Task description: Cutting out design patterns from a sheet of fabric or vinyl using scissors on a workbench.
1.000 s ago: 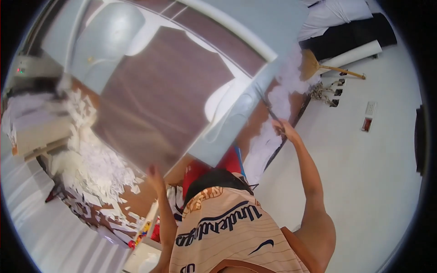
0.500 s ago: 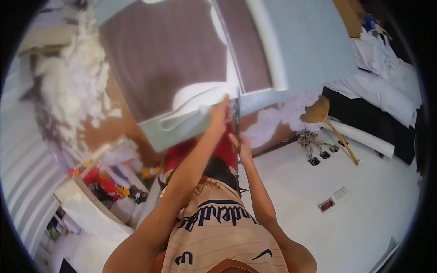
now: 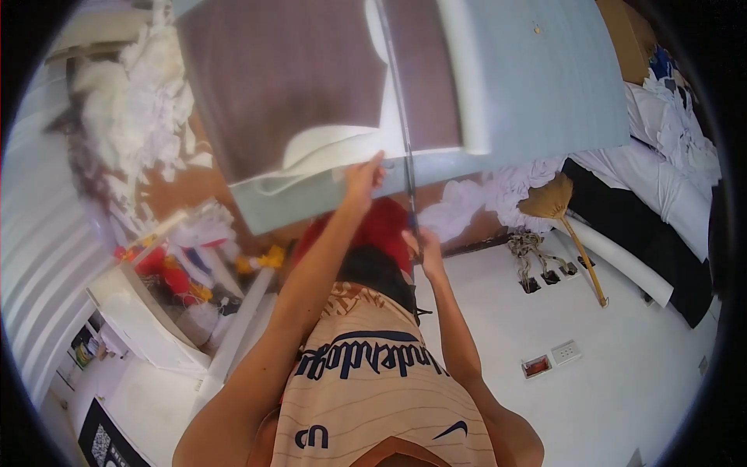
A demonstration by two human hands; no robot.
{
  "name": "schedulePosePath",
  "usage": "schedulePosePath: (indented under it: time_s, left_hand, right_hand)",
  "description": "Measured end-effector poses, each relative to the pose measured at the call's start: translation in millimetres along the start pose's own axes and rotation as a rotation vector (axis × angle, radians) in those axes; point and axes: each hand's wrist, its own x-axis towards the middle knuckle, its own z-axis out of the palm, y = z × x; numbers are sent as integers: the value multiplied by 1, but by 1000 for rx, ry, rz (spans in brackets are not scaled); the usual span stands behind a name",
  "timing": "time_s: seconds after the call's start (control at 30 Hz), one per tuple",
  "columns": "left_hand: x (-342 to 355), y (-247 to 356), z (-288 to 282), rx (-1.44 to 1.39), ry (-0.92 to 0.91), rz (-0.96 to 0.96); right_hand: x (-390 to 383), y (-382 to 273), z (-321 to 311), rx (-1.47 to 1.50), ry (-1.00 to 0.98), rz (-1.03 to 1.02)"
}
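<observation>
A large pale blue-grey foam sheet [image 3: 537,86] lies over a brown work surface [image 3: 288,78], with a curved white foam offcut [image 3: 327,148] at its near edge. My left hand [image 3: 364,177] reaches forward and presses its fingers on the sheet's near edge beside the white piece. My right hand [image 3: 422,247] is closed round the lower end of a long thin dark blade or rod [image 3: 395,101] that runs straight across the sheet. The two hands are close together. My striped beige shirt fills the lower middle.
A heap of white foam scraps [image 3: 132,117] lies at the left. A straw broom [image 3: 560,210], a white roll [image 3: 615,257] and black cloth [image 3: 646,233] lie on the white floor at the right. Red and yellow items [image 3: 167,268] sit lower left.
The view has swung and the sheet now sits higher and centred. My hands came together from wide apart: the left one onto the sheet's edge, the right one onto the thin rod.
</observation>
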Motion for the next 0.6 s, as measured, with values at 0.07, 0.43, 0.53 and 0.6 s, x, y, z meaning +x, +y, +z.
schedulePosePath:
  time_s: [0.07, 0.43, 0.53, 0.6]
  left_hand:
    - [-1, 0, 1, -1, 13, -5]
    - [2, 1, -2, 22, 0, 82]
    - [3, -1, 2, 41, 31, 76]
    - [4, -2, 5, 48, 37, 89]
  right_hand:
    - [8, -2, -3, -63, -18, -1]
    - [34, -2, 11, -60, 27, -13]
    - [38, 7, 10, -23, 54, 2]
    - [40, -5, 6, -38, 30, -24]
